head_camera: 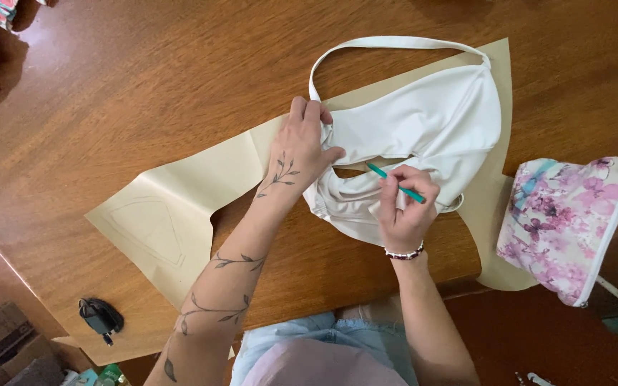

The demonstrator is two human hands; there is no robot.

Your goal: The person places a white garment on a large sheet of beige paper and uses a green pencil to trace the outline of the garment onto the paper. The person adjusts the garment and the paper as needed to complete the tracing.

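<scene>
A white garment piece (430, 121) with a thin strap loop lies on a sheet of beige pattern paper (180, 193) on a wooden table (144, 86). My left hand (302, 146) presses flat on the garment's left edge, fingers gripping the fabric near the strap. My right hand (405, 204) holds a teal pencil (395, 182), its tip pointing at the fabric's inner edge near the middle opening. The right wrist wears a beaded bracelet.
A floral pink-and-white zip pouch (570, 225) sits at the table's right edge. A black car key fob (100, 317) lies near the front left corner. A pencilled outline marks the paper's left part. Coloured fabric shows at the top left corner.
</scene>
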